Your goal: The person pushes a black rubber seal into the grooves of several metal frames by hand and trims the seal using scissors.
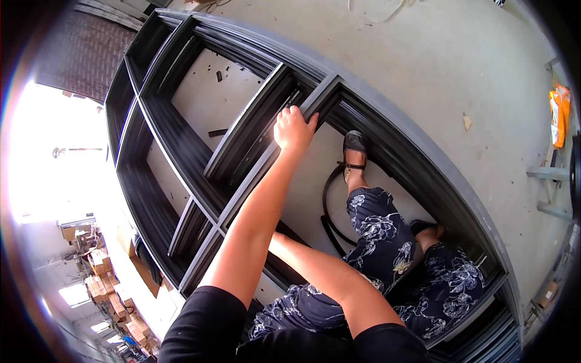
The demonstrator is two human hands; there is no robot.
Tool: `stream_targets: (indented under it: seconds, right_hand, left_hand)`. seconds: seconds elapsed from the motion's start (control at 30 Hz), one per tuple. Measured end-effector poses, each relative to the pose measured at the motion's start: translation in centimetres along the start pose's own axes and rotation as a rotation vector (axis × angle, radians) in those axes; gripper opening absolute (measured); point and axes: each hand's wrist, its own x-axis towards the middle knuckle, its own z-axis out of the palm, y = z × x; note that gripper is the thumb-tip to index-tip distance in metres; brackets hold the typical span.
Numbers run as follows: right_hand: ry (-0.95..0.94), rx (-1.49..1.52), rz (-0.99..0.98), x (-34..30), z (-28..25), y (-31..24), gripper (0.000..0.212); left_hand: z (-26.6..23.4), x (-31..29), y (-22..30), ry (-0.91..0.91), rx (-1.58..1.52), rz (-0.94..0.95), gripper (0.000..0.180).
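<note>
A stack of dark grey metal frames [411, 130], divided by crossbars like window frames, lies on the floor around my legs. My left hand [293, 130] is closed over a crossbar [263, 166] of the top frame, its thumb on the near side and its fingers curled over the far side. Lower down, my right forearm [321, 263] passes behind my left one. Only the edge of my right hand [276, 242] shows, close to the same crossbar; its fingers are hidden. Beside my foot a black flexible strip [327, 202] curves across the floor inside the frame opening.
Small black scraps [219, 76] lie on the floor within another opening. To the right are an orange bag [560, 115] and a grey metal stand [548, 173]. Cardboard boxes [100, 287] are piled at the far left, near a bright doorway. My shoes [355, 142] stand inside the frame.
</note>
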Motion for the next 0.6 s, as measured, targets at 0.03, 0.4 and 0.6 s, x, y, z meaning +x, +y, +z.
stream_targets:
  seconds: [0.03, 0.4, 0.6]
  right_hand:
    - [0.02, -0.006, -0.007, 0.1, 0.4, -0.1, 0.051]
    - [0.028, 0.253, -0.17, 2.5, -1.6, 1.8, 0.052]
    - [0.281, -0.232, -0.175, 4.5, -1.8, 2.4, 0.049]
  left_hand:
    - [-0.2, -0.3, -0.6, 0.002, -0.02, 0.013, 0.051]
    - [0.0, -3.9, -3.5, 0.105, 0.011, 0.085, 0.049]
    - [-0.3, -5.4, -4.2, 0.013, 0.048, 0.013, 0.049]
